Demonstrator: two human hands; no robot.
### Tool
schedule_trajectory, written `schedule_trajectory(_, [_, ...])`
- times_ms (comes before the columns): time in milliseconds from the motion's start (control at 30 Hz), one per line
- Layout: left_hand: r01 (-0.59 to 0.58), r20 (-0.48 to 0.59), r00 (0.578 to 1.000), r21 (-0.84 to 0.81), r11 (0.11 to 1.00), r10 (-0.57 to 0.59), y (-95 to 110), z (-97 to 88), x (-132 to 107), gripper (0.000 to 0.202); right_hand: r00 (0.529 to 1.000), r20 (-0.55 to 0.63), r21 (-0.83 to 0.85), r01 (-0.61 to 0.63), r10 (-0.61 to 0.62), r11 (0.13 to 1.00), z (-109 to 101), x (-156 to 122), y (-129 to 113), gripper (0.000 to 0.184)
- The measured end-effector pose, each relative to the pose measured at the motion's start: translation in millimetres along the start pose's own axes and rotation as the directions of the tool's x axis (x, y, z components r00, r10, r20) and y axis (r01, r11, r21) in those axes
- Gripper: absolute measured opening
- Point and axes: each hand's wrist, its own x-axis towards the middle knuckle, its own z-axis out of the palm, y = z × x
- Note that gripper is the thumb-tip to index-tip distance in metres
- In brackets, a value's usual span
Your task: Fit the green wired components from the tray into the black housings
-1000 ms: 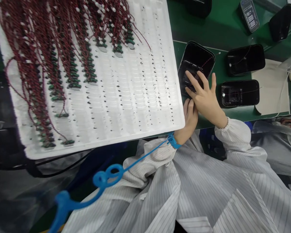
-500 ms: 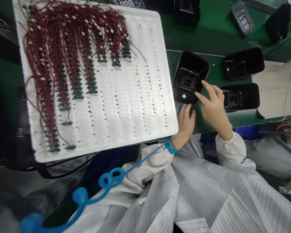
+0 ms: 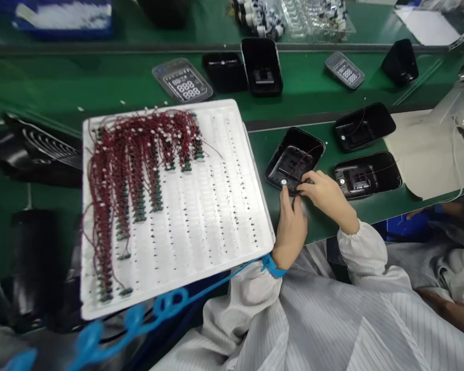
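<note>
The black housing point(image 3: 294, 157) is lying open-side-up on the green surface point(image 3: 371, 207) beside the white tray point(image 3: 216, 221), its long axis angling away and rightward, with the open left hand point(image 3: 291, 229) touching its near rim and the right hand point(image 3: 325, 195) curling there, grip unclear.

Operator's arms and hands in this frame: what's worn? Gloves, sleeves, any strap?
No gloves: the left hand and right hand are bare. Both arms are in loose white sleeves with thin dark pinstripes and gathered elastic cuffs. The left wrist carries a blue wrist strap, and a blue coiled cord runs from it toward the lower left of the picture.
</note>
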Motion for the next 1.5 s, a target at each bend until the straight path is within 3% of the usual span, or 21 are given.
schedule_trajectory(167, [0.014,0.027,0.999,0.153,0.988,-0.018,2,-8.8,7,0.054,0.996,-0.031,0.034,-0.086,0.087,0.996,6,9,-3,0.024])
schedule_trajectory(267, [-0.087,0.034,0.996,0.177,0.980,0.083,7,-23.2,1,0.060,0.982,-0.044,0.077,-0.180,0.184,0.981,9,20,-6,0.022])
schedule_trajectory(400, [-0.331,0.060,0.942,0.001,0.943,0.331,18,-62.9,-17,0.067,0.950,-0.011,0.111,-0.310,0.313,0.944,7,38,-9,0.024])
schedule_trajectory(500, [-0.392,0.034,0.917,-0.122,0.912,0.398,19,-108.4,-32,0.059,0.917,-0.019,0.100,-0.394,0.398,0.914,6,49,-6,0.028])
schedule_trajectory(567, [-0.374,-0.057,0.927,-0.126,0.919,0.370,9,-141.4,-40,0.051,0.897,-0.061,0.086,-0.431,0.437,0.898,7,52,-3,0.031])
schedule_trajectory(633, [-0.285,-0.207,0.939,-0.019,0.958,0.276,-12,-170.3,-43,0.045,0.882,-0.132,0.082,-0.444,0.452,0.892,10,53,-2,0.036])
schedule_trajectory(733, [-0.086,-0.364,0.919,0.190,0.978,0.151,-58,-194.2,-44,0.035,0.876,-0.253,0.102,-0.398,0.411,0.911,15,50,-5,0.043])
schedule_trajectory(833, [0.056,-0.366,0.928,0.336,0.940,0.075,-103,-193.3,-46,0.034,0.886,-0.314,0.114,-0.321,0.341,0.940,16,51,-11,0.044])
schedule_trajectory(933, [0.138,-0.333,0.943,0.391,0.910,0.000,-121,-183.6,-50,0.037,0.900,-0.325,0.103,-0.272,0.291,0.957,7,67,-15,0.043])
schedule_trajectory(1067, [0.111,-0.317,0.948,0.364,0.925,0.011,-114,-181.7,-52,0.033,0.933,-0.292,0.070,-0.197,0.209,0.978,-16,115,-9,0.042])
schedule_trajectory(1200, [0.070,-0.309,0.950,0.332,0.941,0.038,-108,-187.5,-52,0.031,0.963,-0.194,0.062,-0.179,0.188,0.982,-32,189,3,0.042])
schedule_trajectory(1367, [0.055,-0.341,0.938,0.346,0.937,0.070,-108,-187.1,-51,0.025,0.963,-0.094,0.113,-0.243,0.254,0.963,-33,286,15,0.048])
schedule_trajectory(1500, [0.082,-0.398,0.914,0.362,0.929,0.074,-105,-184.3,-48,0.022,0.953,-0.062,0.159,-0.282,0.295,0.946,-24,338,18,0.046])
